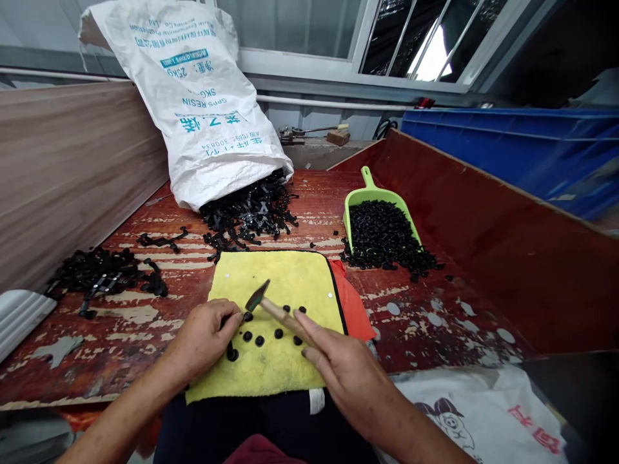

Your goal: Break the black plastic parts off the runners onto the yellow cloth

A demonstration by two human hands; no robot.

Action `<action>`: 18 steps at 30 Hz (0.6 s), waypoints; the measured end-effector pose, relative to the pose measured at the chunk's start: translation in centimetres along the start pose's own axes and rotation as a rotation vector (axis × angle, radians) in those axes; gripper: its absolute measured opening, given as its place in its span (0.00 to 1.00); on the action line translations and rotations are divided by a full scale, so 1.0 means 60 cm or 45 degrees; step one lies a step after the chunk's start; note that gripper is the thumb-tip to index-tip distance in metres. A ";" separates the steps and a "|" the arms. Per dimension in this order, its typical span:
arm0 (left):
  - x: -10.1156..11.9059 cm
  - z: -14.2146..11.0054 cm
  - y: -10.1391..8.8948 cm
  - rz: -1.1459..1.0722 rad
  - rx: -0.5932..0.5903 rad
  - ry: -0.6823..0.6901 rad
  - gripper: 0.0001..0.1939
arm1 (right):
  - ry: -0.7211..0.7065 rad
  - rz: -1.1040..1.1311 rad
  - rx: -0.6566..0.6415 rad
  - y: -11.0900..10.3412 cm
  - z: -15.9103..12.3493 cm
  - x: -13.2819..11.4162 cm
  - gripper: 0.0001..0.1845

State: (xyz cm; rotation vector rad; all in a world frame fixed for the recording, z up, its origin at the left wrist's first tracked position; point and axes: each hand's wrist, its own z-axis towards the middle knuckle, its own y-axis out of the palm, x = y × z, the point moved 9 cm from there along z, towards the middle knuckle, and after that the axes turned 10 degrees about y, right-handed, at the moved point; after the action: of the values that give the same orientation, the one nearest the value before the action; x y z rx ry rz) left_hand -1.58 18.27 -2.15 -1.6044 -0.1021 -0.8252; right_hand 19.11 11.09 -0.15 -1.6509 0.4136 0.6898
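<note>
My left hand [213,332] is closed in a pinch at the left of a yellow cloth [275,274]. Its fingers are on a black plastic part [233,353], much of which they hide. In my right hand [341,361] is a small hammer [278,312], gripped by its wooden handle. The hammer's dark head is tilted above the cloth, close to my left fingertips and a round black piece [248,316] there. Several more round black pieces, such as one black cap [260,341], lie scattered on the cloth between my hands.
A white sack [217,122] spills black plastic parts [256,209] onto the worn red table [309,187]. A green dustpan [368,188] holds small black pieces. More black parts [104,274] are heaped at left. Boards edge both sides; a blue crate [507,151] stands behind the right one.
</note>
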 end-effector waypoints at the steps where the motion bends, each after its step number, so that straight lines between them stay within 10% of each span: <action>1: -0.002 -0.001 0.000 -0.012 -0.002 -0.002 0.16 | 0.010 0.004 0.034 -0.016 0.001 0.005 0.29; 9: 0.023 0.005 -0.019 0.030 -0.031 0.220 0.16 | 0.391 -0.358 0.297 -0.119 -0.004 0.161 0.26; 12: 0.031 -0.012 -0.075 0.104 0.227 0.276 0.15 | 0.483 -0.393 0.274 -0.115 -0.003 0.213 0.27; 15: -0.017 -0.069 -0.130 0.274 0.549 -0.109 0.18 | 0.527 -0.405 0.237 -0.105 0.000 0.234 0.26; 18: -0.071 -0.120 -0.093 0.152 0.373 -0.502 0.23 | 0.561 -0.423 0.185 -0.098 0.003 0.236 0.26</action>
State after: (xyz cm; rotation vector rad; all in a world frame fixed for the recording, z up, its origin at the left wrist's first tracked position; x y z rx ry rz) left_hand -10.77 14.74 -0.06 -1.4587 -0.3863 -0.3730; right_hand 33.44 13.96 -4.81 -1.6765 0.4739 0.0430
